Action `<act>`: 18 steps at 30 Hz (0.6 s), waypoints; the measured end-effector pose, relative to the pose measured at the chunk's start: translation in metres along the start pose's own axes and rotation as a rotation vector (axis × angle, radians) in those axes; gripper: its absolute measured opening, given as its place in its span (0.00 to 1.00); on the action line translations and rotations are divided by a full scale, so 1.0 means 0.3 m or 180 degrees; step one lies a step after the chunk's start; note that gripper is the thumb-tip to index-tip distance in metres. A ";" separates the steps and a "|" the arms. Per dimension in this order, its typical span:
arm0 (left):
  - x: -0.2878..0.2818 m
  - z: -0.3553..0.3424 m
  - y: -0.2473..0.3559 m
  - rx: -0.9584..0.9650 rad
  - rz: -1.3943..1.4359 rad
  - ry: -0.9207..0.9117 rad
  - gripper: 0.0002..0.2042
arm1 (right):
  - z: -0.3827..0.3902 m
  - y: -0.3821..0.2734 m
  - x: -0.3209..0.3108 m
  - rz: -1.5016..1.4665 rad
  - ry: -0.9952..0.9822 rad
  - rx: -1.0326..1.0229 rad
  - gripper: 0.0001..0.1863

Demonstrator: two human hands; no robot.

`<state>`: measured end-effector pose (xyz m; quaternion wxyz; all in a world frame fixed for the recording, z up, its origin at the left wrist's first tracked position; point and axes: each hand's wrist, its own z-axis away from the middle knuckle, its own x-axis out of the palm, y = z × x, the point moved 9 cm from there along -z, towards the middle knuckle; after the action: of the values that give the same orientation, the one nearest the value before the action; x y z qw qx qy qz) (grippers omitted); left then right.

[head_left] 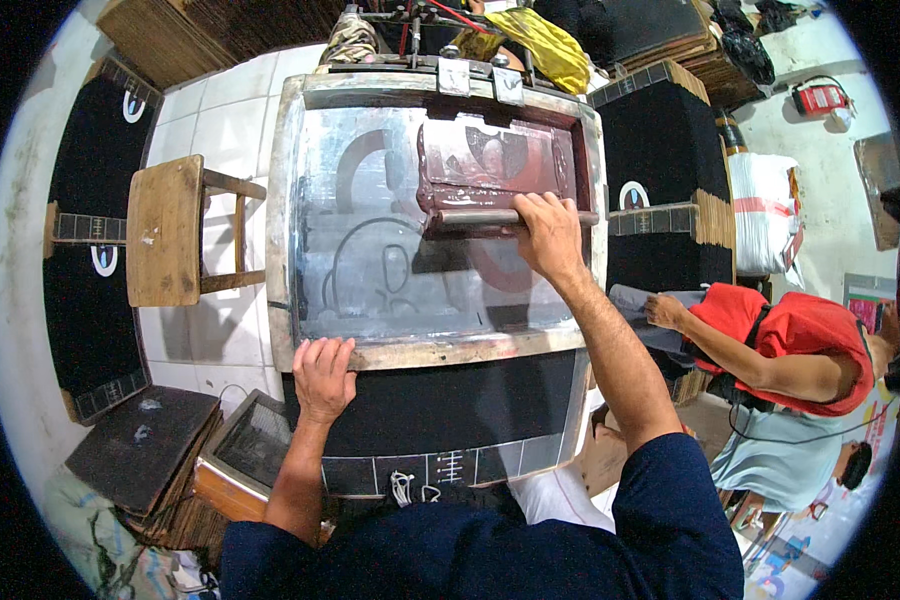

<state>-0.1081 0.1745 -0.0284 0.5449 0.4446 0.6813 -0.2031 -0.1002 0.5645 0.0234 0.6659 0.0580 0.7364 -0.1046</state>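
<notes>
A screen printing frame [440,356] with a pale rim lies in front of me, its mesh marked with faint curved shapes. My right hand [548,232] is closed round the handle of a squeegee [470,217], over the right half of the mesh. Dark maroon ink [505,165] coats the mesh beyond the squeegee, thickest along the edges of the coated patch. At the near left corner, my left hand [323,378] grips the frame's rim, fingers curled over the top. Black printed sheet material [440,405] shows under the near edge of the frame.
A wooden stool [165,232] stands left of the frame. Stacks of black printed sheets [95,290] line the left side, with more sheets [660,165] on the right. Metal hinge clamps [454,76] hold the far rim. A person in red [800,345] works at the right.
</notes>
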 end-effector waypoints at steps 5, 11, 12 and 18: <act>0.003 0.006 -0.003 -0.0015 0.0071 0.0042 0.27 | -0.319 0.118 -0.005 0.0311 0.0199 0.0028 0.22; 0.007 0.008 -0.006 -0.0054 0.0042 -0.0020 0.26 | -0.479 0.187 -0.009 0.0068 0.0194 0.0341 0.19; 0.003 0.006 -0.005 -0.0040 0.0052 0.0035 0.26 | -0.410 0.147 -0.013 0.0123 0.0514 0.0187 0.19; 0.000 0.009 -0.003 -0.0032 -0.0021 0.0071 0.26 | -0.201 0.097 0.041 0.0108 0.0660 0.0182 0.21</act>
<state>-0.1075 0.1721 -0.0295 0.5389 0.4418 0.6898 -0.1966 -0.1534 0.6060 0.0145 0.5859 0.0999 0.7969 -0.1078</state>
